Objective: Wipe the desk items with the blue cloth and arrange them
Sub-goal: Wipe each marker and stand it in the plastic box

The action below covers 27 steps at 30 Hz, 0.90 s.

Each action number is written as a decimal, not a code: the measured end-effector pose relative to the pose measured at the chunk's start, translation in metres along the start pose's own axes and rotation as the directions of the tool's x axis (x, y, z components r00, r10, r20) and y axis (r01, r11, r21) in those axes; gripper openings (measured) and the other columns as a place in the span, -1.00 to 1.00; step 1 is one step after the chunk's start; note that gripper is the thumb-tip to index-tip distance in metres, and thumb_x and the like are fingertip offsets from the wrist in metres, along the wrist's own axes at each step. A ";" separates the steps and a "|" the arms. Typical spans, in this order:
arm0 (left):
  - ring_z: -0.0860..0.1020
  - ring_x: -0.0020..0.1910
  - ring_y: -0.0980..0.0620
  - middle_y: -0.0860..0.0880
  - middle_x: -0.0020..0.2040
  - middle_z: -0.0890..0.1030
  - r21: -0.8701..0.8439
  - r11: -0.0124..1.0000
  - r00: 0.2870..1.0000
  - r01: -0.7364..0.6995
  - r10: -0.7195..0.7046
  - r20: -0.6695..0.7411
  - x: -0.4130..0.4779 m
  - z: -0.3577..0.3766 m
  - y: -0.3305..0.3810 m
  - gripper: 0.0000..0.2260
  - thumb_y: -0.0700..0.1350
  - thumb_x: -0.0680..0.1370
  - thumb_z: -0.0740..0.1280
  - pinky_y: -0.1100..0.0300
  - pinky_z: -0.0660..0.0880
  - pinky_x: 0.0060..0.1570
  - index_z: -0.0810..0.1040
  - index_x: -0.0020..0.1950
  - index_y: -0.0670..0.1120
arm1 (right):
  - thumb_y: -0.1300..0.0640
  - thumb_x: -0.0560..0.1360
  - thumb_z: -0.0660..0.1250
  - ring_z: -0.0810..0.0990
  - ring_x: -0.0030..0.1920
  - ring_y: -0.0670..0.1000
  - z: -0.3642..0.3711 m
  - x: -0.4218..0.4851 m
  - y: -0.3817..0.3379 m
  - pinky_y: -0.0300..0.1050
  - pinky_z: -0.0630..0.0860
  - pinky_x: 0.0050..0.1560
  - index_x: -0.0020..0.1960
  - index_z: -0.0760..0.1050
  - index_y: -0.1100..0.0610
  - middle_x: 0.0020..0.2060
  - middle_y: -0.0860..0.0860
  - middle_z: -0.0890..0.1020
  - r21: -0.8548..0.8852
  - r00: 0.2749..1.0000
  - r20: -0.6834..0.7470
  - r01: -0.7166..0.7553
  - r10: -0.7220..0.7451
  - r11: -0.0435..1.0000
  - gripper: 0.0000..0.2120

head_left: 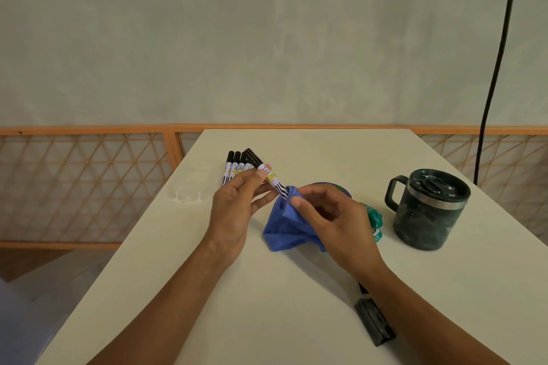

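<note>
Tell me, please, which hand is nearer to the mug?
Right. The right hand, pinching the cloth, is just left of the mug; the left hand, holding a marker, is farther left.

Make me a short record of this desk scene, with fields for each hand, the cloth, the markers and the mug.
left hand: pinches a marker, held above the table
right hand: grips the blue cloth, bunched round the marker's lower end
other markers: lying side by side on the table, beyond the left hand
mug: dark, lidded, upright at right, handle facing left, untouched
stage: one marker being wiped
</note>
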<state>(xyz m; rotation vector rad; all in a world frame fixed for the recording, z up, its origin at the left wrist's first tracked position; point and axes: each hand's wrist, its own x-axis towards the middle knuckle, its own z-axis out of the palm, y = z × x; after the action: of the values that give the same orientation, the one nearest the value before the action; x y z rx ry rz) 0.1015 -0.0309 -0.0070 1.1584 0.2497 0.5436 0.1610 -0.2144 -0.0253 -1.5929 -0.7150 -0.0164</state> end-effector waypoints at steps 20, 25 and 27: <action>0.76 0.13 -0.07 -0.11 0.10 0.79 0.072 0.995 0.998 -0.063 0.062 0.014 -0.009 0.005 -0.014 -0.67 -0.10 0.48 0.59 0.02 0.65 0.22 0.73 0.21 -0.16 | 0.12 0.40 0.68 0.72 -0.04 -0.13 0.003 0.003 0.005 -0.31 0.60 0.01 -0.08 0.79 -0.01 -0.14 -0.18 0.75 -0.018 0.974 -0.226 -0.015 0.010 1.000 -0.86; 0.76 0.12 -0.05 -0.08 0.07 0.79 0.114 0.986 0.990 -0.125 0.131 -0.047 -0.007 0.004 -0.010 -0.76 -0.16 0.52 0.60 0.05 0.67 0.22 0.75 0.18 -0.13 | 0.12 0.44 0.65 0.73 -0.07 -0.08 0.006 0.004 0.008 -0.25 0.61 0.01 -0.07 0.81 -0.01 -0.16 -0.16 0.76 -0.076 0.985 -0.172 0.007 -0.020 0.997 -0.91; 0.75 0.14 -0.06 -0.08 0.10 0.79 0.118 0.973 0.977 -0.200 0.207 -0.051 0.001 0.000 0.000 -0.76 -0.17 0.54 0.59 0.09 0.67 0.18 0.75 0.20 -0.12 | 0.13 0.47 0.64 0.75 -0.07 -0.10 0.005 0.006 0.008 -0.18 0.66 0.02 -0.07 0.80 -0.01 -0.16 -0.15 0.77 -0.023 0.984 -0.174 -0.043 0.038 0.999 -0.92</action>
<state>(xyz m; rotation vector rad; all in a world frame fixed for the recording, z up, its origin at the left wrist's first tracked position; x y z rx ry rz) 0.1025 -0.0302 -0.0074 1.2855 0.2190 0.7560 0.1673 -0.2077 -0.0310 -1.6087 -0.5489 -0.1336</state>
